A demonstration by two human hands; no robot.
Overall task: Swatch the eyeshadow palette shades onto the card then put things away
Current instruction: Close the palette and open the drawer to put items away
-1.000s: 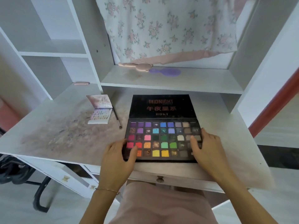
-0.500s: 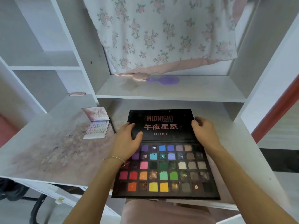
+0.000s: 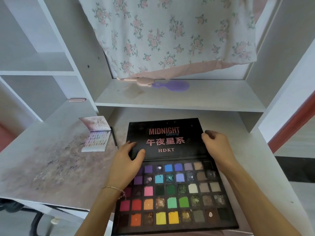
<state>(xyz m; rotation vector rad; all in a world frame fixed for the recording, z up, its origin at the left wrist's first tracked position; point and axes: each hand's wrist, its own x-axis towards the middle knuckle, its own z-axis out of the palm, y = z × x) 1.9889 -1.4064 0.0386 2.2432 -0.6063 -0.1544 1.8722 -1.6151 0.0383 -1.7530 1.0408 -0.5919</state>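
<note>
Between both hands' fingers stands the palette lid.

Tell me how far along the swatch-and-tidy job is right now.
Done, it seems: the small swatch card left of the palette already carries rows of colour marks, and a thin brush lies beside it. In hand: the left hand and right hand grip the side edges of the open palette's lid, likely to close it. Left: shutting the palette and putting away card, brush and palette.
</note>
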